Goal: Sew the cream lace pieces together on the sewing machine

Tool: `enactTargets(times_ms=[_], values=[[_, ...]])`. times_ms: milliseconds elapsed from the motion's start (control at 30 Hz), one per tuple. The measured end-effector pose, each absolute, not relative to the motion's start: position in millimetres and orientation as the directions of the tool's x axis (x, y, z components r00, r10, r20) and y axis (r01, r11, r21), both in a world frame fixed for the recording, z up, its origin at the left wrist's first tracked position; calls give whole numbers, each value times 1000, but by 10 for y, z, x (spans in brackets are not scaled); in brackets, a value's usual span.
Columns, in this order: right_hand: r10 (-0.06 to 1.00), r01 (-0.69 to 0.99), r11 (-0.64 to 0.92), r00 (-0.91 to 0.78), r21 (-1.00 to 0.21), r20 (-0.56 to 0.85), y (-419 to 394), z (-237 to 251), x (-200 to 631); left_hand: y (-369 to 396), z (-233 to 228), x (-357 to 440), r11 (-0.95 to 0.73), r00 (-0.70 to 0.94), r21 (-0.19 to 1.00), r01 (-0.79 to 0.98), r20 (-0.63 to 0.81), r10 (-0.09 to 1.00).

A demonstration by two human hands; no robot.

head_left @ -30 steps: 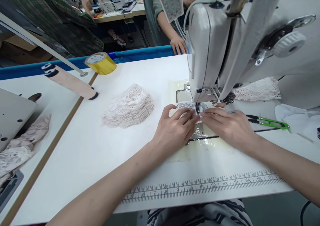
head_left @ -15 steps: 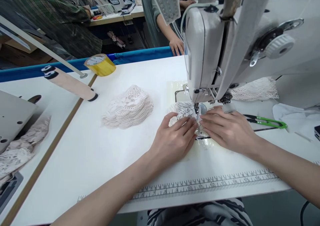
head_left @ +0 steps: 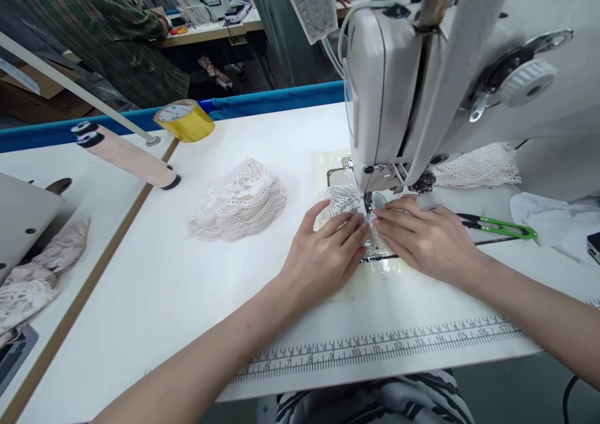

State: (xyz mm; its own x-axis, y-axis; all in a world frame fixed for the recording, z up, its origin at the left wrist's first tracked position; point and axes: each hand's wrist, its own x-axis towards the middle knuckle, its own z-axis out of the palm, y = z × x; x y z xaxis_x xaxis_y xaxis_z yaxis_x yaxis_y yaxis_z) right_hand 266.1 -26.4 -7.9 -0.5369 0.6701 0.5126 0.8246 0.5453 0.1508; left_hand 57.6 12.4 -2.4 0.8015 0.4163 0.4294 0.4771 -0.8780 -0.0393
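Small white lace piece (head_left: 341, 200) is pinned flat under the presser foot of the white sewing machine (head_left: 398, 92) by left hand (head_left: 323, 255) and right hand (head_left: 424, 239), fingers extended. Stacked lace pile (head_left: 239, 200) at 9 o'clock, green-handled snips (head_left: 499, 226) at 3, yellow tape roll (head_left: 184, 119) at 10.

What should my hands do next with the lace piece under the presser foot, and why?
Probably ease the lace piece a little further back under the sewing machine head. The left hand and right hand both lie flat with fingertips meeting at the needle area, and most of the lace sits left of it, apparently unsewn.
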Motion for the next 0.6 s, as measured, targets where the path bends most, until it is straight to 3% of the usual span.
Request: enactTargets(times_ms=[600], values=[[705, 858, 452, -511, 244, 492, -227, -77, 2649, 243, -72, 606, -864, 785, -5, 503, 419, 455]])
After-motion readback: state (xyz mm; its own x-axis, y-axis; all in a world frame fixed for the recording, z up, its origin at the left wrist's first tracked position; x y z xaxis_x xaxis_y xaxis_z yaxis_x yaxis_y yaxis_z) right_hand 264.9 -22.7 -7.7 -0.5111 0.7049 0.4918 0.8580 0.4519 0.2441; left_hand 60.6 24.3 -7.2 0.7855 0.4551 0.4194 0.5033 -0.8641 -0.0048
